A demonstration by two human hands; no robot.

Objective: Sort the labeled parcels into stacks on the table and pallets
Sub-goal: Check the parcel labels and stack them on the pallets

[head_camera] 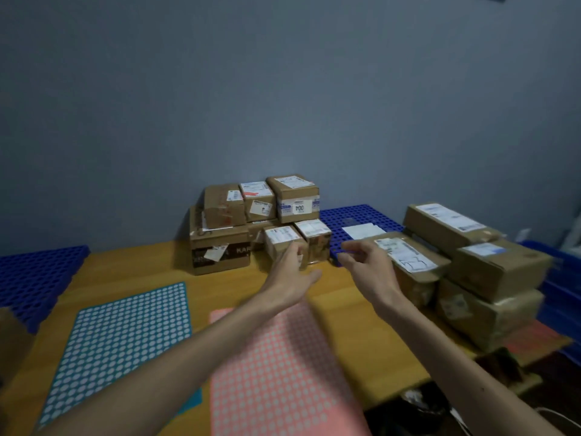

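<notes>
Left hand (290, 273) is touching small box (279, 240) at surface (132, 269) far edge, fingers spread. Right hand (367, 267) is hovering beside it, fingers loosely curled.

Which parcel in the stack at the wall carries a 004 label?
The top-right parcel; the 004 label sits on its front face, and no other parcel shows this number.

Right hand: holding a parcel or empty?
Empty: the right hand is open, fingers loosely curled round nothing, just short of the nearest box.

The wooden table (220, 287) holds parcels (217, 250), teal mat (125, 335), pink mat (276, 372), perhaps pallet (355, 217).
</notes>
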